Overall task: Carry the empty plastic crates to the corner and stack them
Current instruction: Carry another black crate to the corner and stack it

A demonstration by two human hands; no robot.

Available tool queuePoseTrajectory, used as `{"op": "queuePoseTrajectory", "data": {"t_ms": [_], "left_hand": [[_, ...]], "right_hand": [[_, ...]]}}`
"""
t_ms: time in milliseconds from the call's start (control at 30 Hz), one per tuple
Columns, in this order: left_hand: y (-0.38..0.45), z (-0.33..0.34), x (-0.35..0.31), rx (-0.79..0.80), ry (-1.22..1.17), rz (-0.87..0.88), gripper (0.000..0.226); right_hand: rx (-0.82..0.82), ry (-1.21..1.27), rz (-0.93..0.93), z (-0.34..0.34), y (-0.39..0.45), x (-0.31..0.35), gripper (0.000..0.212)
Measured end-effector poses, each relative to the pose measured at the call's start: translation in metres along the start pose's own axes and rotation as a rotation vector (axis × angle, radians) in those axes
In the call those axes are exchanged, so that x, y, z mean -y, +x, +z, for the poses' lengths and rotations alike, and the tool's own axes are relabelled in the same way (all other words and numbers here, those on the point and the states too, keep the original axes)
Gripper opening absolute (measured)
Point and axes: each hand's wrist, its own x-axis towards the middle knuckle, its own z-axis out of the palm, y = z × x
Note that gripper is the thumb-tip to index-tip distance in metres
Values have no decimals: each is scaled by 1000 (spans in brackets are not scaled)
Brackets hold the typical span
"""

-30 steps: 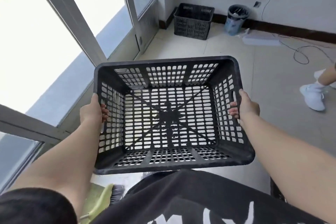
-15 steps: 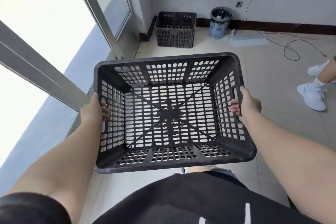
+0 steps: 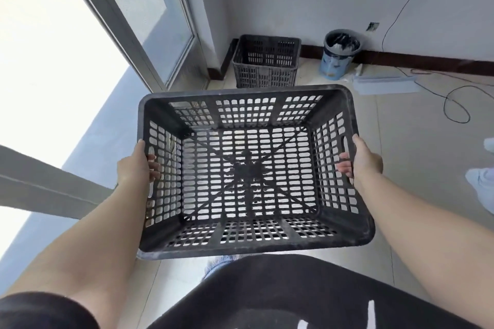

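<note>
I hold an empty black slotted plastic crate [image 3: 248,173] level in front of my waist, above the tiled floor. My left hand [image 3: 139,165] grips its left wall, fingers hooked through the slots. My right hand [image 3: 359,160] grips the right wall by the handle slot. A second black crate [image 3: 266,61] stands upright on the floor in the room's corner, straight ahead and beyond the held crate's far rim. The two crates are apart.
A glass door with a grey frame [image 3: 128,24] runs along the left. A blue bin [image 3: 338,53] stands by the wall right of the corner crate. A flat grey strip [image 3: 385,84] and a black cable [image 3: 454,104] lie on the floor. Another person's white shoes [image 3: 481,181] are at the right edge.
The corner crate and bin have come nearer and shifted toward the centre of view as I walk forward. My grip on the held crate is unchanged.
</note>
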Motion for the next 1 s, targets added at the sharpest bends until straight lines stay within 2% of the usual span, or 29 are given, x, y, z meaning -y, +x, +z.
{"op": "queuePoseTrajectory", "data": {"t_ms": [633, 1000], "left_hand": [[262, 208, -212, 199, 90, -36, 44], [364, 340, -314, 271, 182, -120, 46]], "right_hand": [[-138, 65, 51, 198, 157, 196, 56], [-106, 42, 103, 283, 290, 308, 60]]}}
